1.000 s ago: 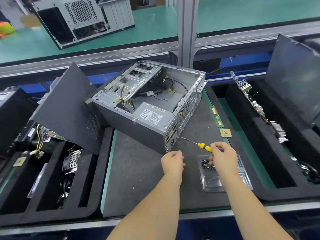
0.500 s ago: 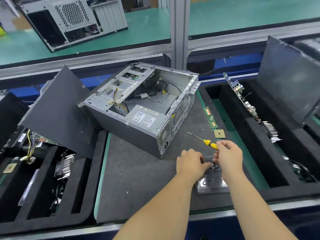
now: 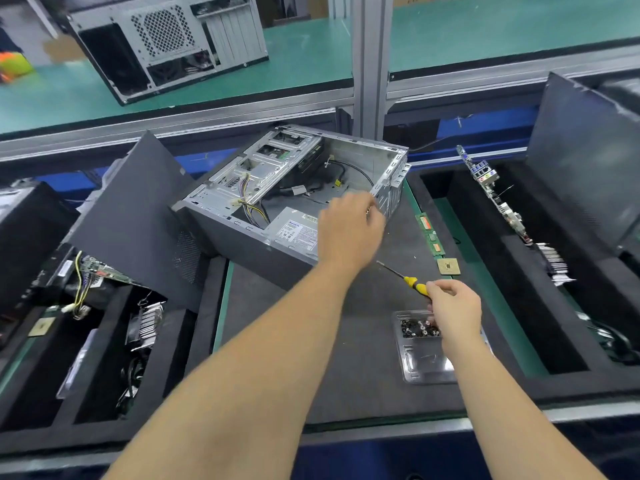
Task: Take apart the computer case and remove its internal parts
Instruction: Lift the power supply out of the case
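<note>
The case point(image 3: 277, 206) is lying open on the table point(image 3: 346, 375), right under my left hand point(image 3: 349, 233), whose fingers are curling loosely over its rear edge; whether they're gripping anything, I cannot tell. The tray point(image 3: 424, 362) is sitting beneath my right hand point(image 3: 453, 310), which is gripping the screwdriver point(image 3: 410, 281).

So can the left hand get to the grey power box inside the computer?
Probably yes. The left hand hangs right over the open computer case, whose top is off, and the power box lies bare just beside it.
</note>
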